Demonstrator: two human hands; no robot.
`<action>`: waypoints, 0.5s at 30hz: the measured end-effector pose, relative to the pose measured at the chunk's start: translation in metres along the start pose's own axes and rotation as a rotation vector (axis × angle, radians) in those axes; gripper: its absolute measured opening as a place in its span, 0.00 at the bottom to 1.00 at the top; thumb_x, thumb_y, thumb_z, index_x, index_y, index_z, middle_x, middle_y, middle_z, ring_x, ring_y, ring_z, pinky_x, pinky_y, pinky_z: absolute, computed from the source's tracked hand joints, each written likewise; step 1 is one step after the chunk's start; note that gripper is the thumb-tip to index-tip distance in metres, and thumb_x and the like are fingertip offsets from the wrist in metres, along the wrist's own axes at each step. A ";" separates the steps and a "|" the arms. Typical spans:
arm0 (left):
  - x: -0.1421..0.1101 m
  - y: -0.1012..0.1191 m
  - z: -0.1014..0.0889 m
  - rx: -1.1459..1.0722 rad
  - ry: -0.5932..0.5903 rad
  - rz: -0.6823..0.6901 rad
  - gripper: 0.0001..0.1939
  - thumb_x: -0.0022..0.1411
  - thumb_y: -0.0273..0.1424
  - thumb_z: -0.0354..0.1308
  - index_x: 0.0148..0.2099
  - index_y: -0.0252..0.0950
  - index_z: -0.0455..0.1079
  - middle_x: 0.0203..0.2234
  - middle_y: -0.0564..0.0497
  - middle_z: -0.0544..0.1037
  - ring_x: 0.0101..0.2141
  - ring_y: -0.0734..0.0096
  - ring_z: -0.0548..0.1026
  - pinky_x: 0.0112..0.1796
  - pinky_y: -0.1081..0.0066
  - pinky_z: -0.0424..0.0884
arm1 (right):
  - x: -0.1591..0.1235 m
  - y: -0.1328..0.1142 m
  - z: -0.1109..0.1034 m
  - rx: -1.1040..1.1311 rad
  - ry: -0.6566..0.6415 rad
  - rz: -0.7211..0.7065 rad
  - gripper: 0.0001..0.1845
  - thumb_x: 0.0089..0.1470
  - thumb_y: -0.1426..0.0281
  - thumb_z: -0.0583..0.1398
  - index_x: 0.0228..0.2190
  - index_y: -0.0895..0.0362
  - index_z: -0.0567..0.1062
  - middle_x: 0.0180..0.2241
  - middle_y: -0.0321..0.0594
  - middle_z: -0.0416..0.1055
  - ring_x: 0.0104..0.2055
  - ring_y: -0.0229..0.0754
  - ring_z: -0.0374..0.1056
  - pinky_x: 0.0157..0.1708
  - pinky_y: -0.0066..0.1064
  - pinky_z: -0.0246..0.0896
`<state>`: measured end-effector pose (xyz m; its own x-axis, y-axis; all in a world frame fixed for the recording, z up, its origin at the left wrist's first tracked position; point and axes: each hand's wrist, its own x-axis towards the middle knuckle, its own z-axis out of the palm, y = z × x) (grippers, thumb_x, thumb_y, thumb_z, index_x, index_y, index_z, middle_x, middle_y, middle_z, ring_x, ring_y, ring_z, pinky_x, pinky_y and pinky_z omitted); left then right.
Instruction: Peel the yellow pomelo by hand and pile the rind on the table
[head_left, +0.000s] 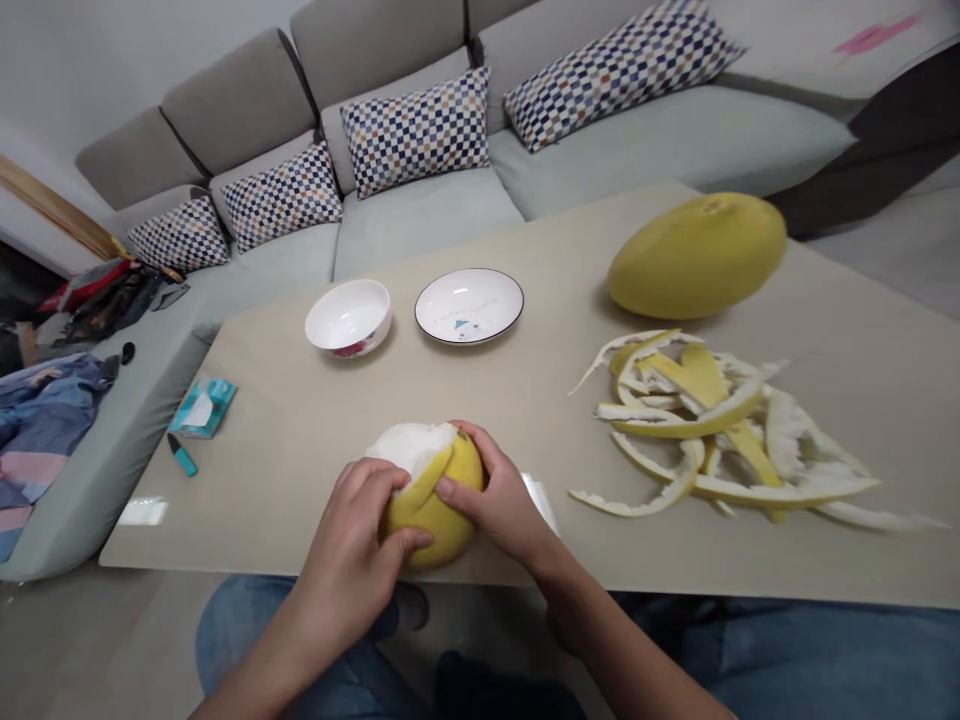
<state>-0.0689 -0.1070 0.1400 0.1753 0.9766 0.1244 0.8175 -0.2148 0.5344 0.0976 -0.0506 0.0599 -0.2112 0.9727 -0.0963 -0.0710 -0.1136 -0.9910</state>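
Note:
A partly peeled pomelo (442,510) rests at the table's near edge, its white pith bare at the top left and yellow rind on the rest. My left hand (356,530) grips it from the left, fingers at the border between pith and rind. On the right side, my right hand (499,490) wraps round the fruit with the thumb pressed on the rind by a raised fold. To the right lies a heap of peel strips (720,420), yellow outside and white inside. Behind the heap sits a whole pomelo (697,255) with its rind on.
On the table (285,470) stand a white bowl (349,318) and an oval white plate (469,305). At the left lie a tissue pack (204,408) and a teal marker (182,456). Beyond the table runs a grey sofa (420,225) with checked cushions (420,132).

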 end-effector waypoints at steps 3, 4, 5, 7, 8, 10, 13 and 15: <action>0.001 0.003 -0.002 -0.027 -0.054 -0.020 0.14 0.56 0.21 0.62 0.41 0.39 0.63 0.39 0.50 0.71 0.42 0.63 0.69 0.44 0.64 0.69 | -0.001 0.000 0.000 0.025 0.000 -0.003 0.39 0.38 0.55 0.67 0.51 0.54 0.66 0.49 0.44 0.70 0.50 0.52 0.67 0.51 0.43 0.64; -0.001 0.004 -0.002 -0.027 -0.056 -0.026 0.12 0.57 0.21 0.62 0.40 0.39 0.63 0.38 0.50 0.70 0.41 0.64 0.69 0.43 0.65 0.69 | -0.001 0.000 0.000 0.026 -0.003 -0.010 0.38 0.37 0.55 0.68 0.50 0.54 0.66 0.49 0.44 0.70 0.50 0.52 0.67 0.51 0.42 0.64; -0.003 0.005 -0.001 -0.026 -0.052 -0.028 0.11 0.58 0.22 0.61 0.39 0.39 0.62 0.37 0.50 0.70 0.40 0.64 0.69 0.42 0.65 0.69 | -0.001 0.001 0.000 0.022 -0.007 -0.022 0.38 0.37 0.56 0.68 0.50 0.54 0.66 0.49 0.44 0.70 0.50 0.51 0.67 0.51 0.42 0.64; -0.008 0.005 0.002 -0.023 -0.026 -0.017 0.09 0.60 0.23 0.59 0.39 0.39 0.63 0.36 0.50 0.70 0.39 0.65 0.69 0.40 0.66 0.68 | -0.001 0.003 0.000 -0.002 -0.013 -0.044 0.37 0.37 0.58 0.68 0.50 0.53 0.67 0.50 0.43 0.69 0.50 0.51 0.67 0.51 0.41 0.63; -0.011 0.005 0.005 -0.020 -0.011 -0.007 0.08 0.61 0.23 0.58 0.39 0.39 0.63 0.36 0.50 0.70 0.39 0.65 0.69 0.40 0.66 0.68 | 0.000 0.005 0.000 -0.017 -0.014 -0.052 0.37 0.37 0.58 0.68 0.50 0.53 0.67 0.50 0.43 0.69 0.51 0.51 0.67 0.52 0.41 0.63; -0.017 0.002 0.013 -0.014 0.032 0.031 0.07 0.62 0.22 0.56 0.40 0.39 0.63 0.37 0.49 0.70 0.39 0.65 0.69 0.39 0.67 0.68 | 0.002 0.007 -0.001 -0.030 -0.019 -0.059 0.37 0.38 0.58 0.68 0.51 0.53 0.67 0.51 0.43 0.69 0.52 0.51 0.66 0.54 0.42 0.62; -0.021 -0.007 0.025 -0.002 0.192 0.139 0.08 0.63 0.22 0.55 0.35 0.40 0.60 0.31 0.52 0.68 0.35 0.67 0.68 0.37 0.68 0.67 | 0.007 0.008 -0.004 0.020 -0.025 -0.045 0.38 0.39 0.54 0.69 0.50 0.53 0.67 0.50 0.43 0.70 0.51 0.51 0.67 0.52 0.42 0.63; -0.019 -0.013 0.028 -0.014 0.276 0.181 0.12 0.63 0.25 0.58 0.32 0.40 0.56 0.28 0.54 0.66 0.33 0.69 0.67 0.35 0.70 0.67 | 0.011 0.007 -0.006 0.065 -0.050 -0.032 0.37 0.39 0.52 0.68 0.49 0.54 0.67 0.48 0.43 0.71 0.48 0.50 0.69 0.49 0.41 0.66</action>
<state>-0.0673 -0.1229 0.1077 0.1604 0.8841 0.4390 0.7787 -0.3867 0.4941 0.1010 -0.0397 0.0515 -0.2564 0.9648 -0.0582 -0.1414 -0.0970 -0.9852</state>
